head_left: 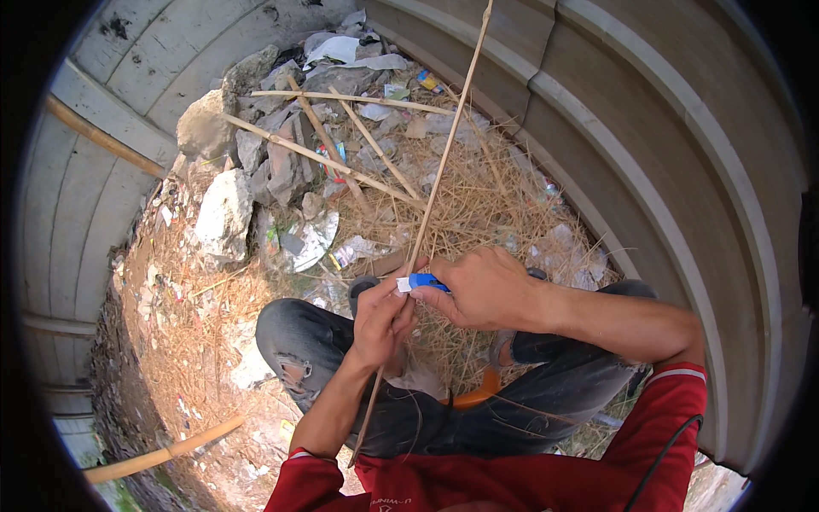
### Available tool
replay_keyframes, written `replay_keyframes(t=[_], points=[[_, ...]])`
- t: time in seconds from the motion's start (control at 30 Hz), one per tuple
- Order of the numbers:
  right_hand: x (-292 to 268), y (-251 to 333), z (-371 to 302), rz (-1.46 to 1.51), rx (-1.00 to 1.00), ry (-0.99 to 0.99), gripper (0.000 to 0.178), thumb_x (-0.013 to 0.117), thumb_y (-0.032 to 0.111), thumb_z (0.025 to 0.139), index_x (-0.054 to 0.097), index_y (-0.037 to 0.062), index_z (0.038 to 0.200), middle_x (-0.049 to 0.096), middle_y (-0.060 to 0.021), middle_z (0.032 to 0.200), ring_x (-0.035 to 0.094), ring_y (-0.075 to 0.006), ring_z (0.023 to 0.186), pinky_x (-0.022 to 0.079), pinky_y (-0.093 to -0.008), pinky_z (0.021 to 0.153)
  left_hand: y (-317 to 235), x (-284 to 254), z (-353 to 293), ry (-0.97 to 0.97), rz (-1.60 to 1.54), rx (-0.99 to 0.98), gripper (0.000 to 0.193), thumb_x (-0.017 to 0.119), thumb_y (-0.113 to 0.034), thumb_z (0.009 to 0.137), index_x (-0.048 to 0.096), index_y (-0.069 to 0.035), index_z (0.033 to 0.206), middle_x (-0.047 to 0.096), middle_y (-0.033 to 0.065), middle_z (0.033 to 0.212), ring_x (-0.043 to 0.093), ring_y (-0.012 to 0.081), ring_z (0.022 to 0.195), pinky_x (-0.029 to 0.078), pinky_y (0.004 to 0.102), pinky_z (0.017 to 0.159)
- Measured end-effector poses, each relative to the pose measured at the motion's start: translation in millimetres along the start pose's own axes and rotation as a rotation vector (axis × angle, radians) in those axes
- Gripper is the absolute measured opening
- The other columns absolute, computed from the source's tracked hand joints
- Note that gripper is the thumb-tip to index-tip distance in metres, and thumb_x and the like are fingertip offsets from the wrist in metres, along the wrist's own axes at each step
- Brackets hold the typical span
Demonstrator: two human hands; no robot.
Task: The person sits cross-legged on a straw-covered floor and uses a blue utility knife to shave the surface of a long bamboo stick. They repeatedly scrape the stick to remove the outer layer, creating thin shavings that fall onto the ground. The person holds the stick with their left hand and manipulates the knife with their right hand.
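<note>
**Bamboo strip held across the knees, blue-handled knife set against it**

Hands are seen from above, meeting at the centre of the frame over bent knees in grey, torn jeans. A long thin bamboo strip runs from the top centre of the frame down to the lower middle, passing between both hands. The left hand is closed around the strip, thumb pressed near the top of the grip. The right hand is curled shut on a small blue-handled knife, whose pale tip touches the strip just above the left hand.

The point of work appears to lie low on the strip; the long upper length looks even and slender, though whether it has been trimmed cannot be told. No loose shavings can be made out against the litter.

Dry straw covers the ground ahead. In the upper left of the frame grey stones are heaped with paper and plastic scraps, and several thicker bamboo sticks lie crossed over them. Curved concrete steps fill the right side. An orange object shows between the legs, its kind unclear. Red sleeves enter at the lower edge.
</note>
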State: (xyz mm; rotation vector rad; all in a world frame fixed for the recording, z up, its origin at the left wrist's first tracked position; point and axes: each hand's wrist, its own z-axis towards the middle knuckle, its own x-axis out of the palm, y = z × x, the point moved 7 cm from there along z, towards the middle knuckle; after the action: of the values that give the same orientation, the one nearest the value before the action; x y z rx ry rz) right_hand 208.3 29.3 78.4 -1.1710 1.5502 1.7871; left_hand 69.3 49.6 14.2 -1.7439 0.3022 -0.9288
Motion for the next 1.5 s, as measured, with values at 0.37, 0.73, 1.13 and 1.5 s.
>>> replay_keyframes(t=[0.37, 0.73, 1.13, 1.5], points=[[-105.9, -66.6, 25.0, 0.004, 0.238, -0.41, 0.058, 0.046, 0.046, 0.105, 0.067, -0.0026, 0.081, 0.062, -0.0277, 0.066, 0.066, -0.0455, 0.068, 0.052, -0.0545, 0.065, -2.7, 5.9, -17.1, 0.053, -0.054, -0.067, 0.054, 0.039, -0.026, 0.107, 0.04, 0.007, 0.15, 0.028, -0.0052, 0.052, 0.023, 0.0056, 0.039, 0.025, 0.0217, 0.038], [-117.4, -128.4, 38.6, -0.013, 0.404, -0.434, 0.065, 0.043, 0.051, 0.105, 0.069, -0.0058, 0.088, 0.066, -0.0265, 0.072, 0.066, -0.047, 0.073, 0.051, -0.0545, 0.069, 11.2, 2.8, -26.2, 0.08, -0.1, -0.221, 0.054, 0.038, -0.023, 0.106, 0.037, 0.004, 0.153, 0.03, -0.0047, 0.053, 0.024, 0.0065, 0.039, 0.024, 0.0237, 0.04], [-145.2, -237.8, 5.4, -0.228, 0.605, -0.625, 0.067, 0.042, 0.057, 0.103, 0.071, -0.0013, 0.093, 0.069, -0.0269, 0.083, 0.065, -0.0476, 0.084, 0.05, -0.0529, 0.076, 43.2, 2.1, -28.0, 0.151, 0.0, -0.285, 0.052, 0.039, -0.023, 0.106, 0.042, 0.004, 0.151, 0.031, -0.0046, 0.054, 0.026, 0.0059, 0.042, 0.024, 0.0236, 0.043], [-94.7, -167.8, 32.5, -0.046, 0.17, -0.475, 0.057, 0.048, 0.05, 0.103, 0.068, -0.001, 0.086, 0.065, -0.0264, 0.076, 0.064, -0.0468, 0.078, 0.049, -0.0531, 0.071, 31.6, 3.2, -26.1, 0.074, 0.107, -0.258, 0.051, 0.036, -0.031, 0.112, 0.045, 0.002, 0.148, 0.033, -0.0046, 0.051, 0.029, 0.0057, 0.039, 0.026, 0.0235, 0.041]])
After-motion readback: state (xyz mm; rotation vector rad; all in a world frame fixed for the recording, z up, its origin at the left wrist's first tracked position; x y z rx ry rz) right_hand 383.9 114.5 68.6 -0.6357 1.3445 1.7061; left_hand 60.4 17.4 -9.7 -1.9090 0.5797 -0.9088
